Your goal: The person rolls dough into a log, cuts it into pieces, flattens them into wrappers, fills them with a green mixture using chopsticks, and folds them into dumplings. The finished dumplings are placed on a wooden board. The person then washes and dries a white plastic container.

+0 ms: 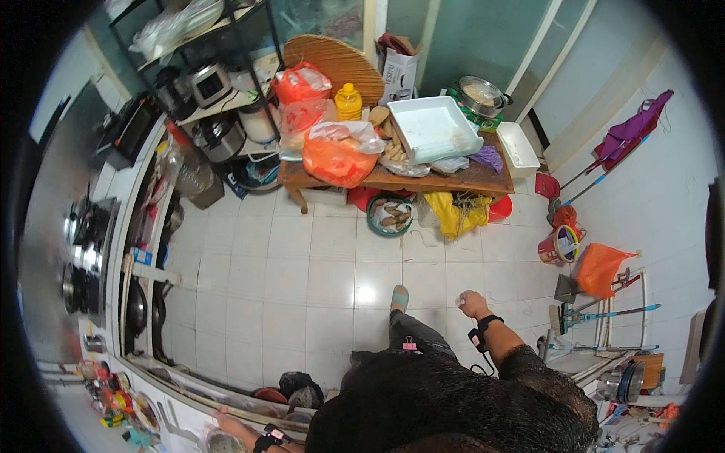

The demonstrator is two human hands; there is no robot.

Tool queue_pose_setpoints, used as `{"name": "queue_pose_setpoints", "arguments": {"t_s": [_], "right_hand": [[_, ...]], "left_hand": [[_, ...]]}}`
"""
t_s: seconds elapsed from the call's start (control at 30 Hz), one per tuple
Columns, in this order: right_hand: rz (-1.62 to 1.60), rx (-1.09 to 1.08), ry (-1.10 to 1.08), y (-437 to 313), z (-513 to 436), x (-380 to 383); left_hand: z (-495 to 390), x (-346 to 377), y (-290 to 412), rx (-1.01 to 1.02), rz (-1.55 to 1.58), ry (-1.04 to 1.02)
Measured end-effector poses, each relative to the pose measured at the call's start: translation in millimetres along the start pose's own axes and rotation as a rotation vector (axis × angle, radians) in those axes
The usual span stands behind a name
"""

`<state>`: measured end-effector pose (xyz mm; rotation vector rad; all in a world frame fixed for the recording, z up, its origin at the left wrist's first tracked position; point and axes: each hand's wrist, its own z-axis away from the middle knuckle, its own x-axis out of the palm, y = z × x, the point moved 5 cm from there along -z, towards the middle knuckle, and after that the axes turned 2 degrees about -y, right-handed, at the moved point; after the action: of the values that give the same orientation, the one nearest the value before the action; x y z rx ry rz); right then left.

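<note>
At the lower left, my left hand (231, 423) is at the edge of the white counter (187, 409), just above a round container (222, 440) with greyish contents. Its fingers are partly hidden, so I cannot tell whether it grips anything. My right hand (474, 304) hangs over the tiled floor (334, 283) with its fingers curled. A pale patch shows at its fingertips, too small to tell what it is. A black strap device (481, 334) with a cable sits on the right wrist. One foot in a light green slipper (400, 295) is forward on the tiles.
A wooden table (391, 182) ahead bears a white plastic tray (439, 127), an orange bag (340, 161) and a yellow oil bottle (348, 103). A green basket of tubers (389, 216) is on the floor before it. Mops (600, 314) and a bucket (558, 244) line the right wall.
</note>
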<state>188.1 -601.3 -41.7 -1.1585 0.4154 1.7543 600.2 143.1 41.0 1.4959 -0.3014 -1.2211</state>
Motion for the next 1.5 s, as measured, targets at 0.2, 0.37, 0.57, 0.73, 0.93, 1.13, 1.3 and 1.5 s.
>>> {"name": "queue_pose_setpoints", "arguments": {"t_s": [0.2, 0.37, 0.57, 0.73, 0.93, 1.13, 1.3, 1.5], "right_hand": [[-0.408, 0.051, -0.048, 75, -64, -19], [-0.585, 0.242, 0.091, 125, -76, -74], [-0.682, 0.263, 0.268, 141, -54, -84], [-0.603, 0.462, 0.259, 127, -4, -47], [-0.534, 0.781, -0.001, 73, 52, -15], [-1.055, 1.107, 0.027, -2, 54, -8], [-1.259, 1.133, -0.054, -49, 35, -20], [-1.182, 1.021, 0.037, -68, 2, -50]], "left_hand": [[90, 208, 64, 0.279, -0.171, -0.357], [178, 365, 142, 0.151, 0.034, -0.711], [316, 555, 246, 0.216, -0.03, -1.219], [426, 718, 300, 0.24, -0.028, -1.539], [522, 921, 291, 0.04, -0.144, -1.66], [562, 1030, 263, -0.171, -0.29, -1.568], [570, 1061, 245, -0.196, -0.422, -1.472], [571, 1058, 249, -0.205, -0.077, -1.529]]}}
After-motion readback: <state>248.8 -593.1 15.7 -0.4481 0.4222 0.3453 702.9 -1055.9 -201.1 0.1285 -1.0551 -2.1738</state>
